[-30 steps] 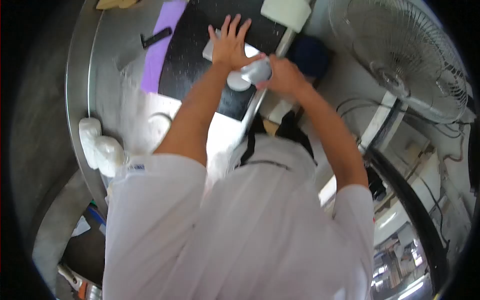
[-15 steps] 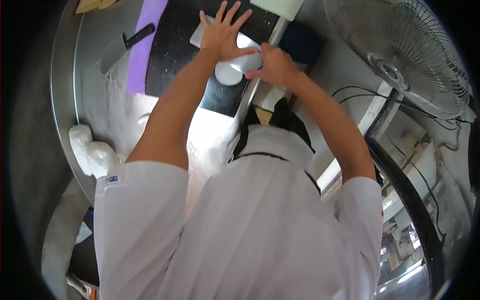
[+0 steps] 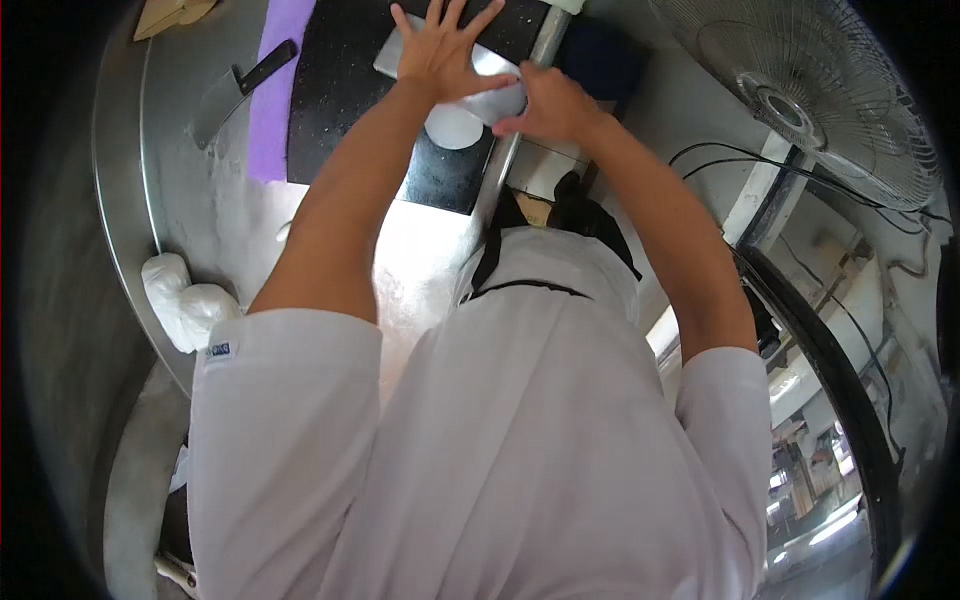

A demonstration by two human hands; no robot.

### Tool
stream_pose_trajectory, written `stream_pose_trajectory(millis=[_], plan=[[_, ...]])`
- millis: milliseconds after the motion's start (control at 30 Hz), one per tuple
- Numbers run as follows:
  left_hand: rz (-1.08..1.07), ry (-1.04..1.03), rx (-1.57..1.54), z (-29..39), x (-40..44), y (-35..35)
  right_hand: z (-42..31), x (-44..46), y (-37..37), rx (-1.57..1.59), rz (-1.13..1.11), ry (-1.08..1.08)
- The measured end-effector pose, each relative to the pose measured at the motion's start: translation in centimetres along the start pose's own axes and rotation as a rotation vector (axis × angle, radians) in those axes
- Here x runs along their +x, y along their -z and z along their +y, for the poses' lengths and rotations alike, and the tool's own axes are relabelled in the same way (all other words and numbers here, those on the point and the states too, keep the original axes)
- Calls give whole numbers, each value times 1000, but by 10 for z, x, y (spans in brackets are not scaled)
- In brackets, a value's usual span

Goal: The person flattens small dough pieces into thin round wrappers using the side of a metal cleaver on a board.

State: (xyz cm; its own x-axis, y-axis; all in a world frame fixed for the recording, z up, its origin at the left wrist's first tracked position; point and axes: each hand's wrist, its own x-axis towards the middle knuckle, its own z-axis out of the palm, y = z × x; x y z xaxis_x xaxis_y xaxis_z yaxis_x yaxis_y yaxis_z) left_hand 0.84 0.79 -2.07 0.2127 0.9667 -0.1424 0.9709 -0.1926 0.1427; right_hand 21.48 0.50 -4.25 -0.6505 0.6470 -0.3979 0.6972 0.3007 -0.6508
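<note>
A broad, flat silver metal blade lies over the black board. My left hand presses flat on it, fingers spread and pointing away from me. My right hand grips its near right end, thumb toward me; whether there is a handle inside that hand is hidden. Just below the blade, partly covered by it, is a thin, round white disc that looks like a dough wrapper. What lies under the blade cannot be seen.
Left of the board runs a purple cloth, and a black-handled cleaver rests on the steel table with its handle over the cloth. White wrapped lumps sit at the table's left edge. A wire-guarded fan stands right.
The view has shifted slightly, so the board and hands appear a little higher. Both hands keep the same place on the blade.
</note>
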Motion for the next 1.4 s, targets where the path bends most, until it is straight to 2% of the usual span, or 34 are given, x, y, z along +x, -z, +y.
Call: stream_pose_trajectory(millis=[33, 100, 167, 200, 233, 300, 333, 367, 433, 467, 500, 567, 633, 700, 800, 833, 867, 900, 933, 967, 1000, 1033, 1100, 1167, 1233, 1300, 1367, 1400], plan=[[206, -96, -42, -16, -19, -50, -1, -12, -11, -3, 5, 9], [196, -147, -150, 0, -60, -58, -5, -52, -53, 68, 0, 28], [-99, -120, -24, 22, -52, -36, -4, -69, -60, 10, 117, -6], [44, -164, -128, 20, -43, -45, 0, -70, -61, -41, 196, -33], [18, -164, -133, 19, -38, -47, -1, -66, -49, -22, 182, -45], [184, -72, -101, 22, -20, -44, 0, -45, 0, -67, -49, -140], [226, -13, -78, 20, -14, -43, 10, -30, 10, -146, -30, -46], [231, -10, -80, 23, -7, -32, 17, -19, 17, -223, -15, 51], [115, 209, -36, 26, -8, -6, 12, -2, 30, -236, -53, 87], [81, 194, -57, 23, -12, -3, 10, 3, 30, -251, -79, 122], [327, 11, -155, -2, -25, -51, 8, -4, 20, -251, -70, 126], [271, -59, -193, 7, -51, -61, 3, -40, -25, -113, -83, -23], [189, -68, -162, 20, -44, -55, 12, -48, -24, -88, -25, 13], [223, -48, -146, 22, -25, -54, 26, -39, -19, -42, 2, 47], [346, 37, -184, 20, -2, -46, 37, -12, 25, -214, 7, 53], [368, 26, -183, 23, 6, -33, 40, 2, 35, -283, 48, 147], [265, 130, -117, 26, 8, -17, 36, 5, 37, -340, 79, 239], [150, 237, -50, 30, 6, -6, 32, 3, 32, -335, 81, 236], [100, 226, -40, 30, 3, -1, 29, 1, 28, -229, 14, 259], [104, 224, -40, 22, -4, -14, 29, 5, 29, -135, -48, 289], [228, 73, -138, 11, -20, -39, 25, -6, 15, -135, -101, 171], [344, -76, -236, 3, -32, -58, 19, -20, 1, -125, -110, 170], [234, -48, -120, 11, -28, -61, 20, -29, -3, -145, -43, 108], [272, 32, -64, 20, -15, -39, 31, -10, 8, -165, -44, 90], [182, 184, -13, 32, 2, -8, 38, 3, 28, -223, 45, 219], [130, 278, -11, 29, 7, -4, 33, 22, 46, -282, 25, 280], [43, 274, -36, 28, 7, 5, 28, 19, 50, -340, 13, 348], [-3, 215, -28, 28, 1, 5, 26, 9, 42, -238, -76, 244]])
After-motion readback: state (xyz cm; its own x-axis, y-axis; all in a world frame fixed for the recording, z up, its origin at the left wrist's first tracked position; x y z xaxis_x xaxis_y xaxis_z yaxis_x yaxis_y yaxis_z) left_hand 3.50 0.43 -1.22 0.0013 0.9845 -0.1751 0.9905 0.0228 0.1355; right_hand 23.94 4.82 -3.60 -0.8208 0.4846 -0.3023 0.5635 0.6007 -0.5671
